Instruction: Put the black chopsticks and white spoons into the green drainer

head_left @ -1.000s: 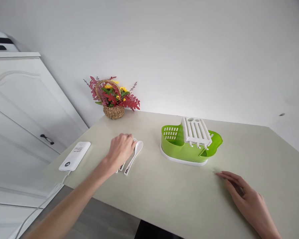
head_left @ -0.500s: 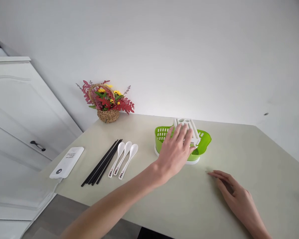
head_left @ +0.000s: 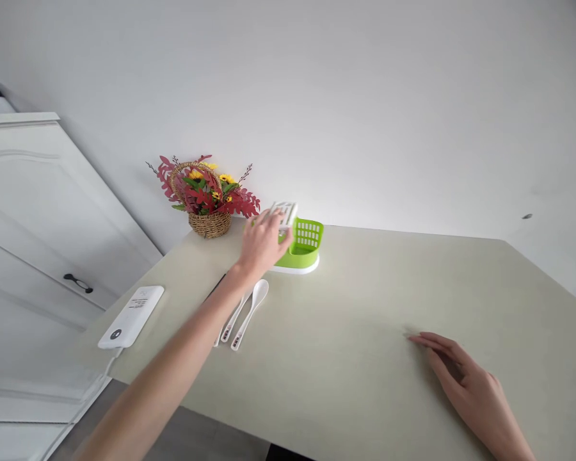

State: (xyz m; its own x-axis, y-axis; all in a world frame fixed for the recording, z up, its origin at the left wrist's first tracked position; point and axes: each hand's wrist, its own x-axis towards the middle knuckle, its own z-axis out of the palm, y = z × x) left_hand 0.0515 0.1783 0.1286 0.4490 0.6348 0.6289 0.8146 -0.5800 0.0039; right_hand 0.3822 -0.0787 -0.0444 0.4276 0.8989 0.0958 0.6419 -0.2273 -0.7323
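Observation:
My left hand [head_left: 263, 246] is wrapped round the white slotted top [head_left: 288, 211] of a green plastic utensil holder [head_left: 306, 246] with pierced walls and a white base. The holder is near the wall, and my hand covers its left part. In front of it lie white spoons [head_left: 252, 314], partly hidden by my left forearm. Only a sliver of the black chopsticks [head_left: 216, 286] shows past that arm. My right hand [head_left: 470, 390] rests on the table at the right, fingers extended and relaxed, holding nothing.
A wicker basket of artificial flowers [head_left: 208, 224] stands at the back left, close to the holder. A white power bank [head_left: 132, 317] with a cable lies near the table's left edge. A white cabinet [head_left: 29, 230] is beyond it, and the wall [head_left: 388, 128] runs behind the table.
My left hand has carried the utensil holder leftward and back, from the middle of the table to beside the flower basket. The holder's orientation has turned. My right hand has barely moved.

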